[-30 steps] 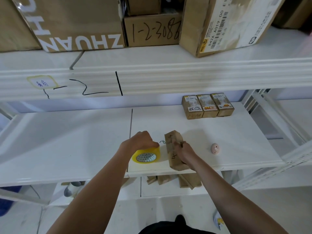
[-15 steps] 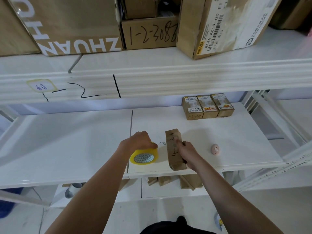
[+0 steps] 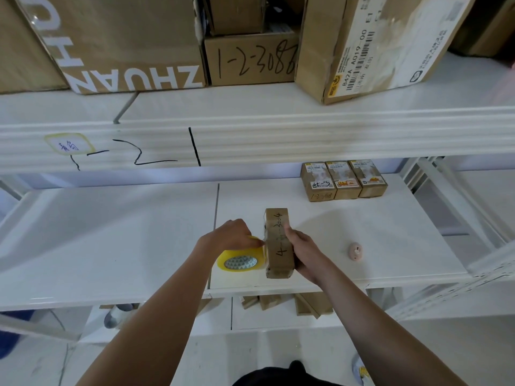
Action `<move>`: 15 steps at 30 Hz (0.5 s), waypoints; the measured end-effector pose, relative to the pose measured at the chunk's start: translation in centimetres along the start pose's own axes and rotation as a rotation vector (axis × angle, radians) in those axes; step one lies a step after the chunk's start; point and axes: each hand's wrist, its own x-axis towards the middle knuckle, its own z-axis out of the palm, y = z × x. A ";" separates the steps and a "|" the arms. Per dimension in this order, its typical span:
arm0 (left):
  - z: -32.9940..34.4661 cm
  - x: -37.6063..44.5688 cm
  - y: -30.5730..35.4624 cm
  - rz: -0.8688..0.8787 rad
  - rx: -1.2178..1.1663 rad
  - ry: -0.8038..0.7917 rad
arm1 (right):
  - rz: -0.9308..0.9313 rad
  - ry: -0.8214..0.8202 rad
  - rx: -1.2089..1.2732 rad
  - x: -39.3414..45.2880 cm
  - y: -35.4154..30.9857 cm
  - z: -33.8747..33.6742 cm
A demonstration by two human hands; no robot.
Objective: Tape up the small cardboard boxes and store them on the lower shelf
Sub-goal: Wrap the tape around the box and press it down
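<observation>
My left hand (image 3: pixel 232 236) is curled over the top of the yellow tape roll (image 3: pixel 240 259), gripping it, with the roll pressed up against the left face of the small cardboard box (image 3: pixel 278 243). My right hand (image 3: pixel 303 250) wraps around the right side of that same box, thumb lying across its top where a handwritten number runs lengthwise. The box stands on its long narrow edge on the white middle shelf (image 3: pixel 111 232), near the front lip and just right of the seam between the two shelf boards. To the right of my right hand, well apart from the box, a small pinkish egg-shaped object (image 3: pixel 356 251) sits on the shelf. Farther back and to the right, three small labelled boxes (image 3: pixel 344 179) stand side by side, touching each other. Below the front edge of the shelf, several brown cardboard pieces (image 3: pixel 287 302) show on the lower shelf (image 3: pixel 278 321). Above, the upper shelf (image 3: pixel 250 140) has black marker strokes on its front rail and carries large cartons (image 3: pixel 125 43), one hand-marked with a number and another with a barcode label.
</observation>
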 end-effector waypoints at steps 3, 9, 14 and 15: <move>0.0 0.1 0.1 0.003 -0.012 0.026 | 0.009 -0.009 0.032 0.1 -0.1 0.3; 0.3 0.1 0.4 -0.024 -0.020 0.044 | 0.070 -0.006 0.033 0.7 0.2 1.1; 0.6 -0.2 0.5 -0.045 0.048 0.055 | 0.147 0.166 -0.294 1.4 -0.2 2.0; 0.4 -0.3 0.7 -0.042 0.074 0.065 | 0.137 0.200 -0.340 1.3 -0.1 2.1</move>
